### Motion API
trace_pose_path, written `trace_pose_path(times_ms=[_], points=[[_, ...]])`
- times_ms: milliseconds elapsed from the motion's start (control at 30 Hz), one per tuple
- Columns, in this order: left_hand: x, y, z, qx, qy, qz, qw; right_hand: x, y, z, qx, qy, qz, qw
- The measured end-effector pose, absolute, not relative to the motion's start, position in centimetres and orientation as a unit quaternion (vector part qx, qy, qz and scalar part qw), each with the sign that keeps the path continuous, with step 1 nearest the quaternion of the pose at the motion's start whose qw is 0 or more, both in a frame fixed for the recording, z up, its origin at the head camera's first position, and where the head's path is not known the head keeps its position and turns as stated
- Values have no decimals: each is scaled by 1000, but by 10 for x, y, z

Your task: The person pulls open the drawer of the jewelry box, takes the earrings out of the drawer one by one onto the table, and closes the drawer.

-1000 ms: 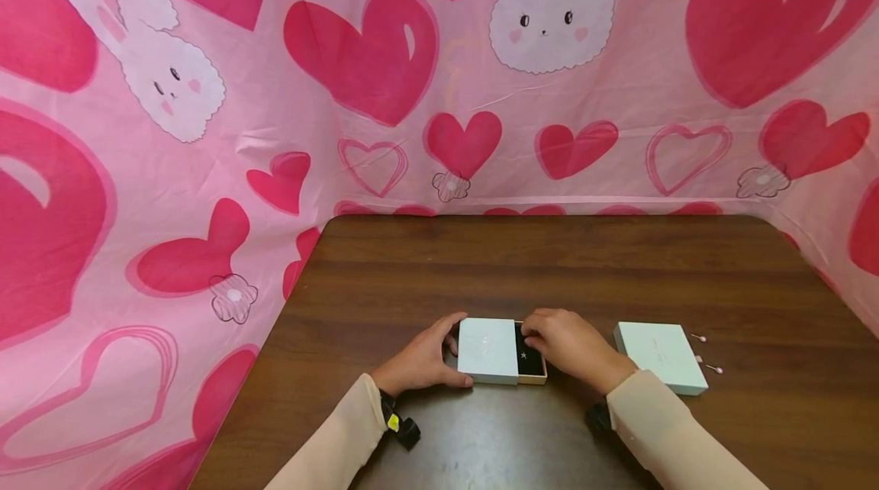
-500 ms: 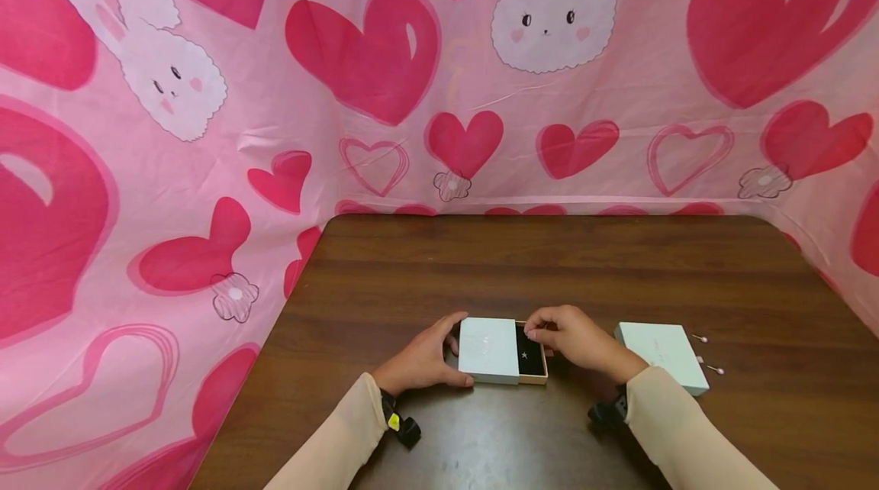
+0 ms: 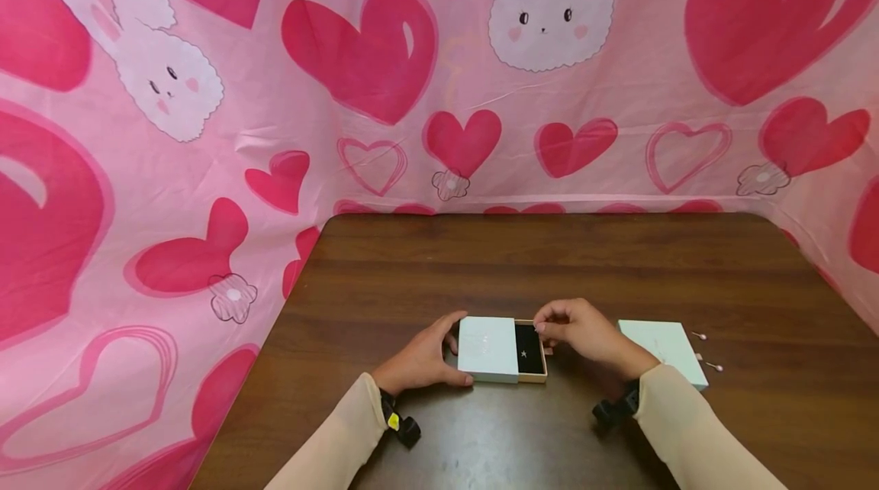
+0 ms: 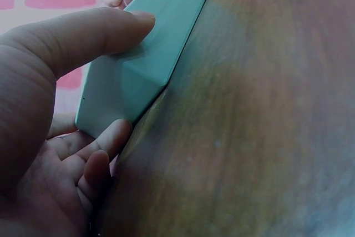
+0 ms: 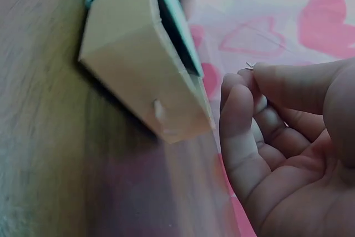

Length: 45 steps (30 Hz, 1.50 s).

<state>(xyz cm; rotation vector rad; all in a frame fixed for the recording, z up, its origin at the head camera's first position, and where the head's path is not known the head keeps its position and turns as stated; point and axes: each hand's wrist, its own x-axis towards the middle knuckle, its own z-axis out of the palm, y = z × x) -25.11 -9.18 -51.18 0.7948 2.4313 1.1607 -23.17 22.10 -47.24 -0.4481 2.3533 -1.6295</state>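
A pale mint slide-out jewellery box (image 3: 487,349) lies on the table, its cream drawer (image 5: 125,43) partly pulled out to the right. My left hand (image 3: 420,356) grips the box by its sleeve, the thumb along the near side, as the left wrist view also shows. On the drawer's black pad (image 3: 529,339) sits a small silver star (image 3: 523,355). Just above the drawer's far right corner, my right hand (image 3: 580,331) pinches a tiny star-shaped earring (image 5: 249,66) between thumb and forefinger. Only its metallic points show; the rest is hidden by the fingertips.
A second mint box (image 3: 664,351), closed, lies to the right, partly behind the right forearm. Beside it are two small pins with pearl-like heads, one farther back (image 3: 699,336) and one nearer (image 3: 715,367). Pink heart-print cloth (image 3: 384,55) hangs behind the brown table (image 3: 426,261).
My right hand has drawn back to the right and away from the drawer's pad, uncovering more of it, with the earring in its fingertips. The left hand and box stay in place.
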Motion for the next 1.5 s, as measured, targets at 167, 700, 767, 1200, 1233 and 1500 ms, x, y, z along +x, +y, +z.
trace_pose_path(times_ms=[167, 700, 767, 1200, 1233, 1500], points=[[-252, -92, -513, 281, 853, 407, 166, -234, 227, -468, -134, 806, -564, 122], [-253, -92, -515, 277, 856, 404, 166, -240, 244, -455, -123, 828, -533, 120], [-253, -92, -515, 278, 855, 405, 165, -240, 246, -454, -118, 836, -522, 120], [-253, -92, -514, 282, 853, 407, 164, -245, 254, -463, -117, 868, -466, 121], [-253, -92, -515, 282, 854, 406, 163, -245, 254, -464, -116, 871, -462, 120], [-254, -92, -514, 282, 852, 408, 167, -248, 252, -475, -132, 887, -431, 98]])
